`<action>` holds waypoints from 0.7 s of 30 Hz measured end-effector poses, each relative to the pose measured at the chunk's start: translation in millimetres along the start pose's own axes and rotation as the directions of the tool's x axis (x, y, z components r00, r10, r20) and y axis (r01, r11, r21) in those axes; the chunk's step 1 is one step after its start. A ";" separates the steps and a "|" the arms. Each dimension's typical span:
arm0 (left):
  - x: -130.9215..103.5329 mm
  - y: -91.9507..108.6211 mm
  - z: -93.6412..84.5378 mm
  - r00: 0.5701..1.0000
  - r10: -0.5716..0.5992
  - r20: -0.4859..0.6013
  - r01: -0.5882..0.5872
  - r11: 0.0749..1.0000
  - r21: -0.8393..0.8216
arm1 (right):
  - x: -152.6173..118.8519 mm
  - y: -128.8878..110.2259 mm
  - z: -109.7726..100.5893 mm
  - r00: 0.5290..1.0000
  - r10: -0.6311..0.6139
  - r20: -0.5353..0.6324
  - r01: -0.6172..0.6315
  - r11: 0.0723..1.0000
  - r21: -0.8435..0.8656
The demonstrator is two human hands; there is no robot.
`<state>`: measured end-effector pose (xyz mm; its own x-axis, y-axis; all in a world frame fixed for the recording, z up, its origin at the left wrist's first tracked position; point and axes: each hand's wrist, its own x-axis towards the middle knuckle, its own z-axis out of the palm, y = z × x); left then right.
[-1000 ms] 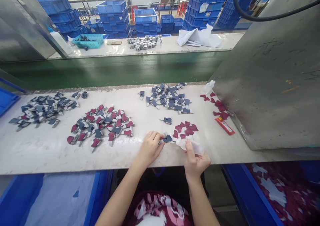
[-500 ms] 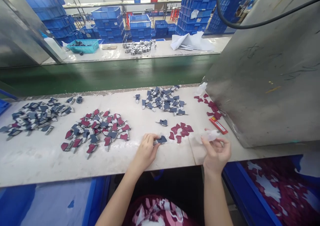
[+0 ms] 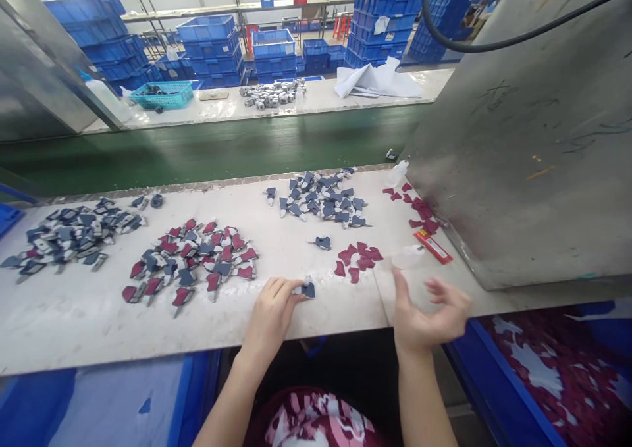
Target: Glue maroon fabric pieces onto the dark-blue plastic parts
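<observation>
My left hand pinches a small dark blue and grey part just above the front of the worktop. My right hand has its thumb and fingers apart and holds nothing. Just beyond its thumb a translucent white squeeze bottle lies on its side. Between the hands, loose maroon pieces lie in a small group. A single blue and grey part rests to their left, and a pile of similar parts sits behind it.
Mixed maroon and blue parts and a blue-grey pile spread leftward. At right are more maroon pieces, a red packet and a metal panel. A green conveyor belt runs behind. Blue bins flank me below.
My right hand has let go of the squeeze bottle and drawn back towards me, opening. My left hand has moved slightly left and nearer with the part. A small part now shows on the belt.
</observation>
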<state>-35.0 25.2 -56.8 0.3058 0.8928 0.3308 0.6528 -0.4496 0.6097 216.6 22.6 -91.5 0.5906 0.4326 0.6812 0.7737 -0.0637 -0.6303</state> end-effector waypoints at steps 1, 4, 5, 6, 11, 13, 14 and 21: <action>-0.1 1.3 -1.2 1.000 -0.001 -0.005 0.001 1.000 -0.004 | -3.7 -5.2 -0.5 0.991 -0.092 0.100 0.092 0.996 0.005; -0.7 4.6 -3.4 0.999 -0.042 -0.020 0.041 0.998 -0.056 | -11.4 -15.4 4.2 0.849 -0.267 0.455 0.258 0.963 0.084; -1.2 5.5 -3.7 0.997 -0.078 -0.018 0.076 0.993 -0.095 | -12.6 -16.4 6.9 0.810 -0.270 0.521 0.264 0.960 0.088; -2.0 6.2 -3.8 0.991 -0.131 -0.007 0.128 0.981 -0.145 | -12.9 -16.2 9.6 0.784 -0.259 0.565 0.257 0.963 0.084; -8.0 8.5 -0.8 0.901 -0.431 0.055 0.411 0.805 -0.427 | -7.7 -12.9 12.7 0.737 -0.096 0.669 0.053 0.995 0.084; -10.0 8.9 1.2 0.886 -0.464 0.025 0.421 0.780 -0.463 | -7.2 -20.3 7.9 0.691 0.022 0.722 -0.147 0.983 0.111; -10.8 9.1 2.1 0.886 -0.464 0.003 0.413 0.786 -0.461 | -8.5 -26.9 4.7 0.656 0.090 0.749 -0.274 0.954 0.125; -12.3 14.8 3.3 0.891 -0.453 -0.037 0.384 0.793 -0.474 | -36.3 -85.1 -8.9 0.412 0.320 0.853 -0.833 0.512 0.210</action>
<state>-26.8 7.6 -54.2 -0.0496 0.9977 0.0451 0.3066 -0.0278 0.9514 131.3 4.3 -59.4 0.2952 0.9251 -0.2388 -0.1437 -0.2041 -0.9684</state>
